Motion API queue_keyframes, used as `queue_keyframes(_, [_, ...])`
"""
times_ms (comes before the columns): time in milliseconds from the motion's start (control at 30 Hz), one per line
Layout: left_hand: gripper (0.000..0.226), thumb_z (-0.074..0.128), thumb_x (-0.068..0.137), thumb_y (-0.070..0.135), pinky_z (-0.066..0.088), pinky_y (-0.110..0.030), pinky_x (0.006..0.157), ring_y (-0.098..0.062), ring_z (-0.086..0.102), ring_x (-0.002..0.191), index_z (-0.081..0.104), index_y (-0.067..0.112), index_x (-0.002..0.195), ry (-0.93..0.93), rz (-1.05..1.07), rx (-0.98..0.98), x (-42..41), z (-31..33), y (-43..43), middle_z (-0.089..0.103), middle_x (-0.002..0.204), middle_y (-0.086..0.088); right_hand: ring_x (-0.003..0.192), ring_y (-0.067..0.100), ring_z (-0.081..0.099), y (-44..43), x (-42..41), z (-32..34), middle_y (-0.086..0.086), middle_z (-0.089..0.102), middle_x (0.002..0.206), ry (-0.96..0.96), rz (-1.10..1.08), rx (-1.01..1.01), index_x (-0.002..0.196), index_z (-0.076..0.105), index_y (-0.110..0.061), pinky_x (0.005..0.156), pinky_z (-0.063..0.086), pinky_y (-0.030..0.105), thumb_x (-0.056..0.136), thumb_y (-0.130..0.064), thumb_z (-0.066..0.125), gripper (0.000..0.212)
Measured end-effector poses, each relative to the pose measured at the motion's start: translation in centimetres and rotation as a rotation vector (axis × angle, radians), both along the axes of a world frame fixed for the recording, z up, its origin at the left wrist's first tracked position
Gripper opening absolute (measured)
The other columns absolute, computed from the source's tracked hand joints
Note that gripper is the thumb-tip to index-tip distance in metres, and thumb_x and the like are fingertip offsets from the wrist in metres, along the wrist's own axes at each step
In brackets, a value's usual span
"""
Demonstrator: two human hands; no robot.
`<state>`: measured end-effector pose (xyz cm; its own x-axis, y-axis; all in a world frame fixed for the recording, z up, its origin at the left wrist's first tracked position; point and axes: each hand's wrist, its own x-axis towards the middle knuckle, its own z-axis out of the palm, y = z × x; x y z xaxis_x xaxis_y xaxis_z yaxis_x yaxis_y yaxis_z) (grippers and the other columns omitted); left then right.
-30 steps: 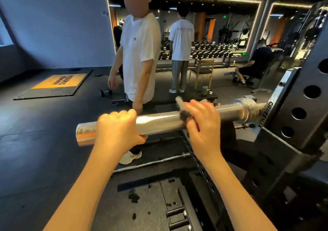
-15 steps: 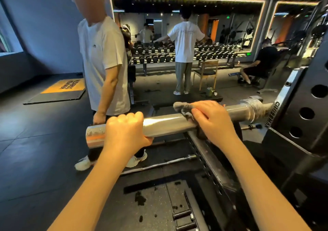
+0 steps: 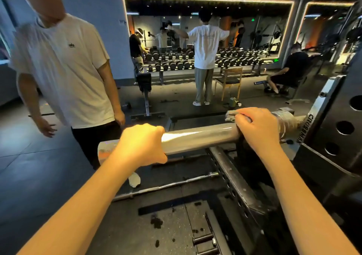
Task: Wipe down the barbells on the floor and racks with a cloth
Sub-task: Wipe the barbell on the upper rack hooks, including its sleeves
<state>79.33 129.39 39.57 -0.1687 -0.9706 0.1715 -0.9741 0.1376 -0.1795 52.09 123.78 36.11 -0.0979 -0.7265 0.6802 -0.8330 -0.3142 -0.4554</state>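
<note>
Head view only. Noted barbell (image 3: 199,137) racked, with thick chrome sleeve jutting left from rack upright (image 3: 333,129) and inner collar close against the hook. Found left hand (image 3: 140,145) wrapped over the sleeve near its free end, fingers curled round it, apparently steadying. Found right hand (image 3: 256,129) at the collar end, fingers curled, pressing grey cloth (image 3: 231,115) onto the top of the sleeve, with a bunched edge poking out past the knuckles. Judged rigid, heavy steel, smooth and likely slick; expected to spin on its shaft, so worth bracing with one hand while rubbing with the other. Judged cloth soft and light, better wrapped round the bar than dabbed. Spotted second barbell (image 3: 166,186) flat on floor below, thin, touched by neither hand. Logged bystander (image 3: 64,68) just beyond the free end; care advised.
</note>
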Motion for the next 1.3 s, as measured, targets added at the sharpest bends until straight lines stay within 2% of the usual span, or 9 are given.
queue_keyframes(100, [0.045,0.078,0.068,0.039,0.033,-0.029,0.056,-0.024,0.060,0.070,0.056,0.016,0.099,-0.070,-0.049,-0.348,-0.1,-2.6,0.4,0.061,0.082,-0.003,0.103,0.022,0.060,0.9,3.4,-1.2,0.001,0.070,0.104,-0.040,-0.068,-0.063,0.106,0.072,-0.017,0.096,0.043,0.042,0.088,-0.036,0.032,0.048])
queue_keyframes(267, [0.028,0.079,0.065,0.015,0.036,-0.032,0.053,-0.026,0.048,0.050,0.055,0.008,0.076,-0.081,-0.088,-0.723,0.2,-5.9,-0.2,0.050,0.059,-0.009,0.116,0.013,0.052,3.4,8.1,-2.3,-0.004,0.065,0.120,0.085,0.300,-0.136,0.122,0.065,-0.021,0.101,0.036,0.035,0.094,-0.033,0.043,0.038])
queue_keyframes(400, [0.048,0.084,0.062,0.031,0.044,-0.035,0.061,-0.025,0.057,0.069,0.056,0.013,0.096,-0.046,-0.136,-0.494,0.2,-4.0,1.1,0.058,0.082,-0.005,0.099,0.023,0.062,1.0,3.0,-1.6,0.004,0.070,0.101,-0.012,0.094,-0.159,0.105,0.071,-0.012,0.089,0.045,0.040,0.091,-0.029,0.041,0.037])
queue_keyframes(500, [0.064,0.071,0.074,0.053,0.050,-0.034,0.080,-0.017,0.055,0.098,0.044,0.025,0.125,0.163,-0.061,0.014,2.1,-0.2,0.8,0.056,0.111,0.005,0.099,0.024,0.059,1.4,4.9,-2.1,0.003,0.068,0.097,-0.100,-0.036,-0.161,0.099,0.070,-0.013,0.091,0.042,0.041,0.090,-0.028,0.038,0.037])
queue_keyframes(600, [0.065,0.073,0.068,0.059,0.050,-0.029,0.071,-0.012,0.055,0.085,0.051,0.024,0.118,0.142,-0.010,0.243,3.2,1.1,-0.2,0.057,0.098,0.008,0.112,0.019,0.053,3.2,8.4,-3.1,-0.001,0.066,0.112,-0.037,0.151,-0.181,0.112,0.068,-0.017,0.100,0.037,0.040,0.093,-0.030,0.041,0.035])
queue_keyframes(733, [0.047,0.067,0.069,0.055,0.047,-0.028,0.059,-0.014,0.056,0.075,0.056,0.026,0.105,0.025,-0.007,0.015,3.1,-0.5,-0.1,0.057,0.084,0.007,0.111,0.018,0.056,2.6,5.5,-2.3,-0.001,0.067,0.115,0.125,0.253,-0.171,0.117,0.067,-0.017,0.097,0.041,0.039,0.094,-0.032,0.045,0.036])
queue_keyframes(967, [0.047,0.079,0.065,0.043,0.041,-0.030,0.054,-0.022,0.060,0.068,0.056,0.017,0.096,-0.041,-0.066,-0.404,2.6,-3.2,0.9,0.062,0.080,0.000,0.111,0.028,0.055,2.1,5.2,-2.8,0.004,0.066,0.108,-0.079,-0.098,-0.179,0.107,0.069,-0.013,0.096,0.039,0.043,0.092,-0.027,0.039,0.037])
queue_keyframes(1100, [0.042,0.088,0.052,0.023,0.039,-0.032,0.052,-0.027,0.053,0.051,0.057,0.007,0.077,-0.018,-0.100,-0.625,2.9,-5.4,0.5,0.055,0.061,-0.010,0.121,0.021,0.047,4.8,12.2,-3.8,-0.001,0.061,0.123,0.093,0.168,-0.219,0.123,0.062,-0.019,0.102,0.030,0.035,0.095,-0.033,0.042,0.038])
queue_keyframes(1300, [0.063,0.080,0.068,0.046,0.049,-0.034,0.070,-0.021,0.061,0.088,0.052,0.018,0.117,0.050,-0.175,-0.373,4.1,-3.0,1.7,0.062,0.102,-0.001,0.103,0.025,0.060,2.3,5.7,-2.1,0.003,0.068,0.106,0.105,0.061,-0.156,0.111,0.068,-0.014,0.091,0.043,0.042,0.095,-0.030,0.039,0.037])
